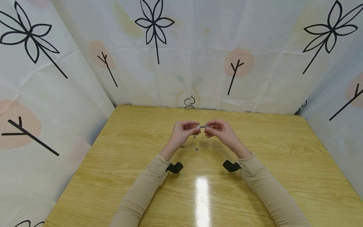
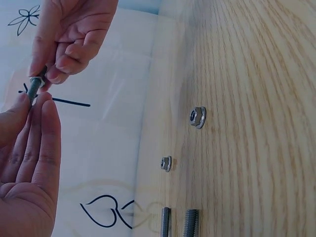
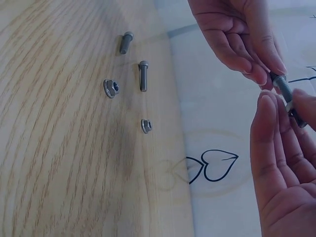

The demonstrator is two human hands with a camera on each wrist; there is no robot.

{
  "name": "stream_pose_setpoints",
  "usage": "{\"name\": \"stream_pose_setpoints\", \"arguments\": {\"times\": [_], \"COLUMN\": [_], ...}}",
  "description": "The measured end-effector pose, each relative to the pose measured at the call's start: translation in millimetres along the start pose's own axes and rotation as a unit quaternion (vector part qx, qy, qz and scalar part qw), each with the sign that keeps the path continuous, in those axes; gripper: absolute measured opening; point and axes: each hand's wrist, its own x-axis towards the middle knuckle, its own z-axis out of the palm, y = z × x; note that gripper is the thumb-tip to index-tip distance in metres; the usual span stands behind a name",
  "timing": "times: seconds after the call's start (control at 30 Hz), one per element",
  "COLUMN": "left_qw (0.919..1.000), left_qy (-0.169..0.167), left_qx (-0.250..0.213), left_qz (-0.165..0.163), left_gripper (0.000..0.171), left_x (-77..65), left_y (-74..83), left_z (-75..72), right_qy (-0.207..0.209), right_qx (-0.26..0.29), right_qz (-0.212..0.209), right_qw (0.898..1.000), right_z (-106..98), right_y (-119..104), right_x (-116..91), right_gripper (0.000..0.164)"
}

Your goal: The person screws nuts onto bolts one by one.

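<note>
Over the far half of the table, my left hand [image 1: 181, 132] and right hand [image 1: 222, 131] meet at a threaded metal bolt [image 1: 202, 126]. The left thumb and fingertips pinch one end of it. A nut [image 3: 289, 106] sits around the bolt towards the other end, where the right thumb and fingers grip. Beyond that nut a short dark end shows in the right wrist view; fingertips hide part of both ends. Below the hands lie a larger flange nut [image 2: 198, 117] and a smaller flange nut [image 2: 166, 163].
Two more bolts, a shorter-looking one [image 3: 126, 43] and another [image 3: 143, 76], lie on the wooden table [image 1: 136, 148] near the nuts. Printed curtains [image 1: 193, 63] stand along the table's back and sides. Black devices [image 1: 175, 167] are worn at both wrists.
</note>
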Motion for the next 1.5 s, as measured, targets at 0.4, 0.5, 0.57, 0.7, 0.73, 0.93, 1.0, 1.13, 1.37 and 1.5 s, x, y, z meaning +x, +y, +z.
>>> {"name": "stream_pose_setpoints", "arguments": {"times": [0.4,0.5,0.57,0.7,0.73,0.93,1.0,1.13,1.37,1.5], "left_qw": [0.9995,0.9995,0.9995,0.9996,0.9997,0.9998,0.9999,0.9999,0.9998,0.9999], "left_qy": [0.011,0.004,-0.001,-0.004,-0.003,-0.002,-0.004,-0.006,0.004,0.006], "left_qx": [-0.031,-0.032,-0.03,-0.026,-0.025,-0.02,-0.015,-0.01,-0.016,-0.013], "left_qz": [0.001,0.004,0.008,0.007,0.006,-0.001,0.0,-0.003,-0.006,-0.002], "left_gripper": [0.026,0.028,0.03,0.03,0.029,0.026,0.025,0.024,0.025,0.026], "left_x": [1.2,0.9,0.8,0.9,0.9,-0.1,-0.3,-0.7,0.1,1.1], "left_y": [-1.7,-1.2,-1.1,-0.3,-0.2,1.9,1.6,0.5,0.3,-0.5], "left_z": [-0.1,-0.6,-1.2,-1.6,-1.7,-1.5,-1.6,-1.0,-0.6,-1.7], "right_qy": [-0.004,0.0,0.003,-0.003,-0.007,-0.015,-0.013,-0.009,-0.011,-0.006], "right_qx": [0.021,0.009,-0.011,-0.041,-0.04,0.003,0.008,-0.02,-0.005,0.019], "right_qz": [-0.007,-0.006,0.001,0.014,0.015,0.0,-0.005,0.0,0.022,0.006], "right_qw": [1.0,1.0,1.0,0.999,0.999,1.0,1.0,1.0,1.0,1.0], "right_z": [0.5,-0.4,-0.5,0.1,0.3,1.1,1.5,1.5,0.6,-1.4], "right_y": [-0.9,-0.3,-1.2,-3.0,-3.3,-3.8,-4.0,-1.5,1.4,1.7], "right_x": [-0.6,-0.6,-0.1,1.0,1.1,-0.9,-1.4,-0.5,0.7,-0.8], "right_gripper": [0.033,0.03,0.027,0.03,0.033,0.033,0.032,0.024,0.034,0.033]}}
